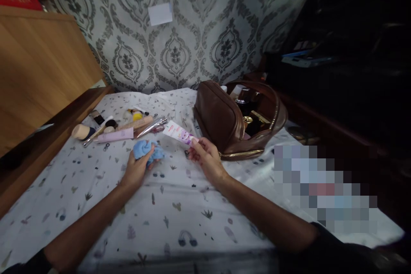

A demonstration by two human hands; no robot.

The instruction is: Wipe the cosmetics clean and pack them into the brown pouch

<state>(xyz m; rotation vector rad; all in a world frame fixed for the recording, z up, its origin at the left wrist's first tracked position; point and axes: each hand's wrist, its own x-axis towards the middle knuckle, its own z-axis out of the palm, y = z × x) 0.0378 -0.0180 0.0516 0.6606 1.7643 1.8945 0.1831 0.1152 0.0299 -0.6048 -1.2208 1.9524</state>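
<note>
Bunched in my left hand [136, 167] is a blue cloth [144, 150], with the fingers wrapped round it. My right hand [207, 158] pinches the lower end of a white and purple tube [176, 132] between thumb and fingers. The tube points up and to the left, above the patterned sheet. Just beyond my right hand stands a brown cosmetic bag [218, 115], unzipped, with several dark and gold-topped items inside. Beyond the cloth lies a loose group of cosmetics, among them a lilac tube [115, 135] and a cream bottle with a dark band [82, 132].
A white printed sheet [154, 222] covers the surface. A wooden cabinet [45, 55] rises at the left, and a patterned wall [175, 51] closes off the back. A yellow-capped item [137, 116] lies among the cosmetics. At the right, one area is pixelated.
</note>
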